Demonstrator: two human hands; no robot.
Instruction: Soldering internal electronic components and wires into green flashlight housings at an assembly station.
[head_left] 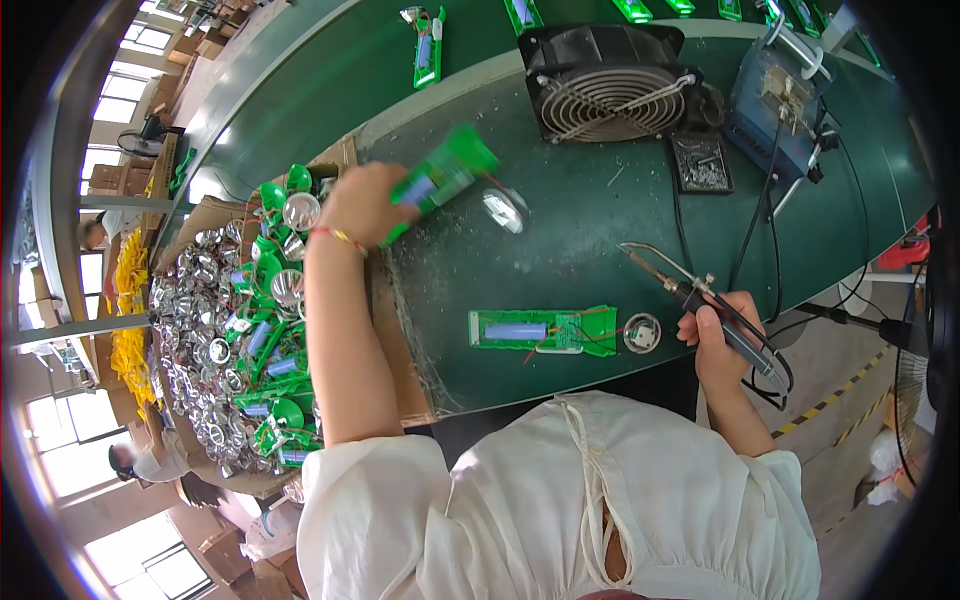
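Green plastic casing (445,172) clamped in the left hand (365,203) over the workbench (575,250), near its left edge; soldering iron (690,297) gripped in the right hand (722,340) by the front edge. Likely risks: red wire (494,183) torn from the nearby reflector (503,211) by too sharp a pull; plastic scorched by a hot tip dipped low. Workbench count: two casings, including one flat casing (560,330) near the front edge; two reflectors, including one round reflector (641,333) beside it; one iron; one fan (610,90).

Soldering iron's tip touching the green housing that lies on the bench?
No, bare benchtop shows between the tip and that green housing.
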